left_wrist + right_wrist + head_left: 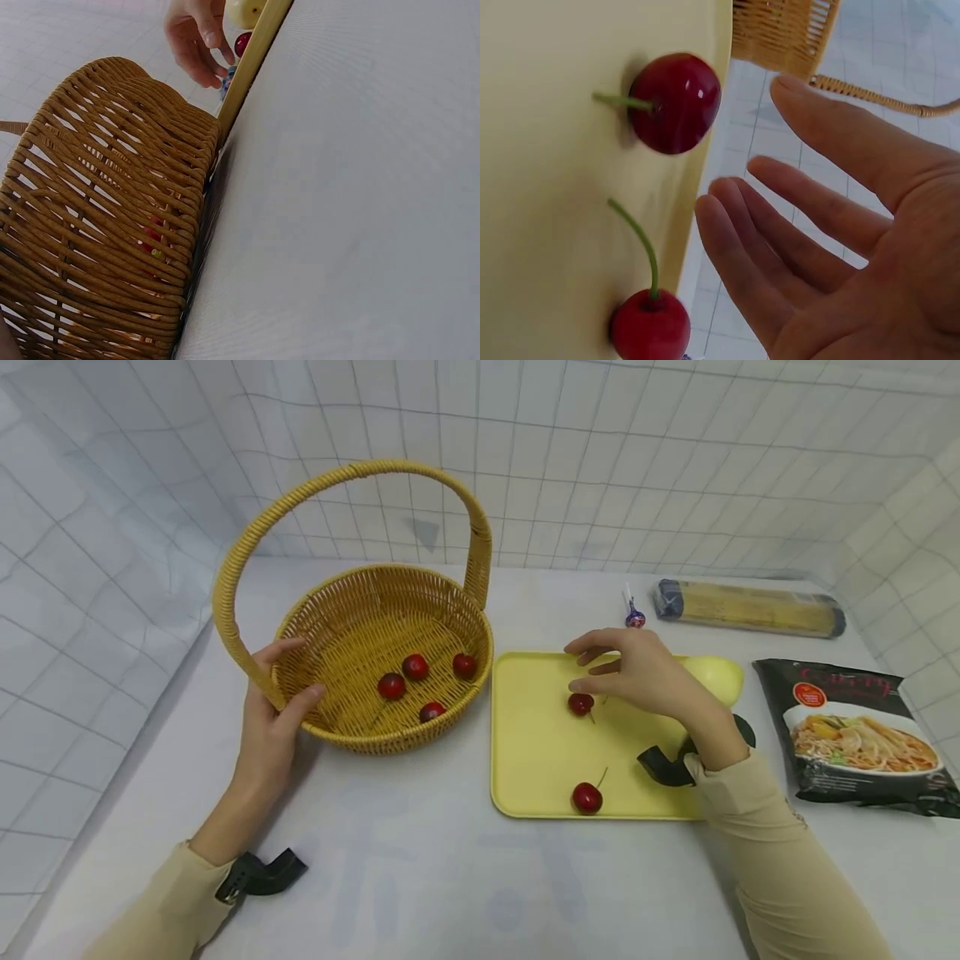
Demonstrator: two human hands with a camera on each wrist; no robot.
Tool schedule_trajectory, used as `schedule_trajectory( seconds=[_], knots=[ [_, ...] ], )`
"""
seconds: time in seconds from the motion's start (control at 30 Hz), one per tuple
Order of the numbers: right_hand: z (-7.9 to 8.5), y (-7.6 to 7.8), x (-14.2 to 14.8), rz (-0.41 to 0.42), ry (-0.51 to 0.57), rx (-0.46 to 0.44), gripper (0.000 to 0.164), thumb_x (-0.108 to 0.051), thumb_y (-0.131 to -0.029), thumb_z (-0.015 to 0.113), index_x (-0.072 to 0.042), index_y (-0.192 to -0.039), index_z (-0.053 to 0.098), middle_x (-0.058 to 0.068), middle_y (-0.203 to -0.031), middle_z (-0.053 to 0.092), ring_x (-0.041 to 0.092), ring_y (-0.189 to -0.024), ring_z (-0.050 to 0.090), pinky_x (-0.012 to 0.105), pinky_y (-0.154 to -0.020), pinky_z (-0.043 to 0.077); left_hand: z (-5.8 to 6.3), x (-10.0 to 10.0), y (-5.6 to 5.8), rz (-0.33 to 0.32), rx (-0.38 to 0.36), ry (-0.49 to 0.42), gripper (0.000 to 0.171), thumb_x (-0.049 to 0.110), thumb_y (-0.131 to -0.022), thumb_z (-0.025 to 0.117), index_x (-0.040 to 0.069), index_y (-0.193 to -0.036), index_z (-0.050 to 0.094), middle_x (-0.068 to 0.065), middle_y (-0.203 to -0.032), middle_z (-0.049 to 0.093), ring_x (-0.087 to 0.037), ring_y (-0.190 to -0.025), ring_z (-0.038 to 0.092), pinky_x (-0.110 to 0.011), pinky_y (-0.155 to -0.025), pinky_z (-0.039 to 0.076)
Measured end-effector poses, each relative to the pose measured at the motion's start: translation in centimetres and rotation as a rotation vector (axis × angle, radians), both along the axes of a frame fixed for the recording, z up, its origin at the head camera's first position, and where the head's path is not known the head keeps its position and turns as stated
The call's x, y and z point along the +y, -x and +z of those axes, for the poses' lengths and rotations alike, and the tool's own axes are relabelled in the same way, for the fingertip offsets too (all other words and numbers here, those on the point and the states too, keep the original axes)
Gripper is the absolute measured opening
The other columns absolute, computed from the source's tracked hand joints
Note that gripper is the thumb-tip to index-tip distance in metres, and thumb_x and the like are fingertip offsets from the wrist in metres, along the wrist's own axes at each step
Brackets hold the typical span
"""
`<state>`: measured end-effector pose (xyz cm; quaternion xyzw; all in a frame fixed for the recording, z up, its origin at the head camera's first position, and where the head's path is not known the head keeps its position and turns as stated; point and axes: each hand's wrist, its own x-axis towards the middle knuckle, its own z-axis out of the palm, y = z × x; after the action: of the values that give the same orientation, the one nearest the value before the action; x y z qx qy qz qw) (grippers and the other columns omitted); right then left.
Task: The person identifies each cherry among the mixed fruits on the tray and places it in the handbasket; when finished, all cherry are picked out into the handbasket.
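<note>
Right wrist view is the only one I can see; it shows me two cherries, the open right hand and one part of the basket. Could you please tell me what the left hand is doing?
Observer: In the head view, the left hand holds the basket by its rim.
Operator: Thank you. Are there also some cherries inside the basket?
Observer: Yes, four cherries are visible in it.
Operator: And what is lying to the right of the tray, please?
Observer: A black food packet with a picture of noodles on it.
</note>
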<state>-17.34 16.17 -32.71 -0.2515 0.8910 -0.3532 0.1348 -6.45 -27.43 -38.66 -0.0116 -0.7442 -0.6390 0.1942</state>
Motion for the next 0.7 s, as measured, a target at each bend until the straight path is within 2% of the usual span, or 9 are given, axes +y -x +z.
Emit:
schedule_trajectory(
  seconds=[0.17, 0.47, 0.7],
  knots=[
    [-0.2, 0.0, 1.0, 0.024, -0.042, -0.015, 0.046, -0.022, -0.087, 0.088, -0.008, -0.129, 0.073, 0.01, -0.12, 0.075, 0.025, -0.109, 0.072, 0.043, -0.095, 0.058, 0.0, 0.2, -0.2, -0.002, -0.024, 0.017, 0.056, 0.003, -0.1, 0.06, 0.01, -0.153, 0.047, -0.009, -0.16, 0.041, -0.017, -0.15, 0.033, -0.031, -0.118, 0.022],
    [-1.0, 0.1, 0.7, 0.07, -0.049, -0.09, 0.049, -0.012, -0.084, 0.09, -0.005, -0.129, 0.073, 0.009, -0.123, 0.074, 0.026, -0.117, 0.067, 0.043, -0.1, 0.056, 0.0, -0.1, -0.3, 0.009, -0.044, 0.085, 0.057, 0.007, -0.1, 0.06, 0.012, -0.155, 0.045, -0.006, -0.161, 0.04, -0.014, -0.153, 0.03, -0.03, -0.119, 0.022],
    [-1.2, 0.3, 0.1, 0.074, -0.099, -0.04, 0.033, -0.013, -0.084, 0.09, -0.012, -0.116, 0.079, 0.004, -0.113, 0.077, 0.021, -0.102, 0.071, 0.041, -0.091, 0.058, 0.2, -0.3, -0.3, 0.019, -0.037, 0.096, 0.056, 0.008, -0.1, 0.061, 0.012, -0.154, 0.045, -0.006, -0.161, 0.041, -0.014, -0.154, 0.029, -0.031, -0.119, 0.021]
  ],
)
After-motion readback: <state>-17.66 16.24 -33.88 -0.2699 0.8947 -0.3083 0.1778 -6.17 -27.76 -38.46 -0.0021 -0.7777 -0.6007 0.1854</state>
